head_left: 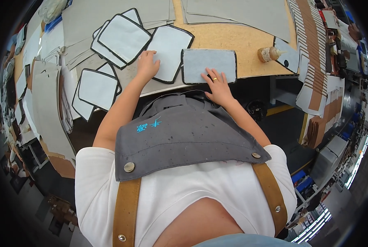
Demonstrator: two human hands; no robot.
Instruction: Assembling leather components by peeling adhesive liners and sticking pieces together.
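Note:
A pale rectangular panel with black edging (196, 64) lies at the table's front edge. My right hand (219, 88), a ring on one finger, rests on its lower right part with the fingers spread flat. My left hand (147, 66) is open over another black-edged panel (163, 49), thumb and fingers apart, holding nothing. Just beyond the left hand lies a stack of similar panels (124, 39), fanned out. More of these panels (97, 88) overlap at the left, sticking out past the table edge.
A squat bottle with a pointed nozzle (268, 54) stands on the wooden tabletop (229, 37) to the right, beside a flat pale piece (289, 53). Large grey boards (237, 12) lie at the back. Overlapping card strips (309, 49) line the far right; tall boards (46, 103) stand left.

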